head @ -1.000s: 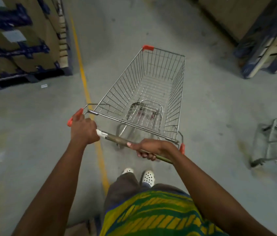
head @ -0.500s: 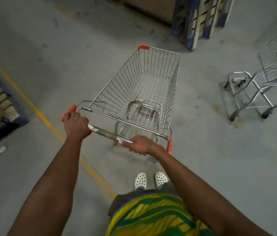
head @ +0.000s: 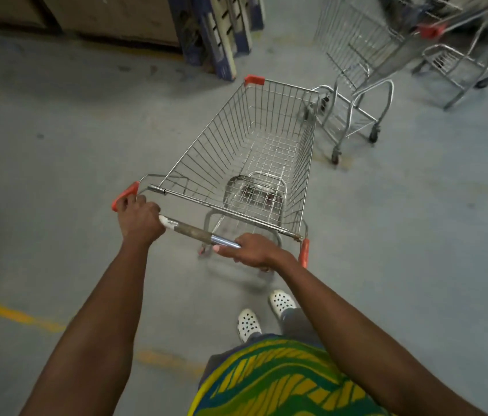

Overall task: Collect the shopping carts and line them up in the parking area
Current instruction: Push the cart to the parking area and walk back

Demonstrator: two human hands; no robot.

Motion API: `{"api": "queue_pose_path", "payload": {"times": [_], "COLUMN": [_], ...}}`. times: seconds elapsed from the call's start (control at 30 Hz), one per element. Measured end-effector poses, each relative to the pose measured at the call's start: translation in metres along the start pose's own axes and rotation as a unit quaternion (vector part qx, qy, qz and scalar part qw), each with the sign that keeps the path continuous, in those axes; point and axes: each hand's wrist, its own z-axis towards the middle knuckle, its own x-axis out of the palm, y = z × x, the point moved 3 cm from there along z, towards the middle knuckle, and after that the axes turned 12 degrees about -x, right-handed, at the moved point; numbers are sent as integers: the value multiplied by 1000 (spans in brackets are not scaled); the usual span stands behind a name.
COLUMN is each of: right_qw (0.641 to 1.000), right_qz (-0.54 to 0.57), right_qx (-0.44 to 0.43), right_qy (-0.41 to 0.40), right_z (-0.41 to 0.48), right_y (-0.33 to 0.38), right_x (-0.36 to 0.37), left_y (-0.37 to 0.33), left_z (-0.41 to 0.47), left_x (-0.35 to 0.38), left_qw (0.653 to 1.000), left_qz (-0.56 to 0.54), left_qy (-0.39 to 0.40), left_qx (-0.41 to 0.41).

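- The pushed shopping cart [head: 254,151] has been swung round to the right; the parked carts [head: 365,64] are now just beyond its front right corner, where half a second ago they were well off to the right
- Basket front appears overlapped with the lower frame of the nearest parked cart [head: 353,115]; contact cannot be confirmed, that area is blurred
- Judged: the collecting leg is nearly done, and what remains is squaring the cart up behind or beside the parked row
- Left hand [head: 139,219] is clenched round the left end of the handle bar [head: 194,232], next to the red end cap [head: 125,195]
- Right hand [head: 254,250] is wrapped over the bar near the cart's right end, thumb laid along the chrome section
- Basket is seen empty, child seat flap folded down at the rear
- Versus a second ago: the yellow floor line [head: 11,315] has gone from running alongside the cart's left to lying behind and left of it
- The stacked pallets [head: 215,34] are now ahead-left of the cart's front; previously ahead-right
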Motion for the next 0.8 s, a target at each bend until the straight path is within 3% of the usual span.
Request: {"api": "queue_pose_path", "payload": {"times": [0.4,0.8], "right_qw": [983,942], "right_qz": [19,43], "right_qx": [118,211], "right_qy": [-140,-258], "right_z": [-66,-159], "right_y": [-56,-114], "right_x": [-40,-51], "left_y": [-152,-302], "left_z": [37,-13], "left_x": [-29,-62], "left_qw": [983,943], "left_qz": [13,32], "left_qy": [-43,-73], "left_qx": [178,323]}}
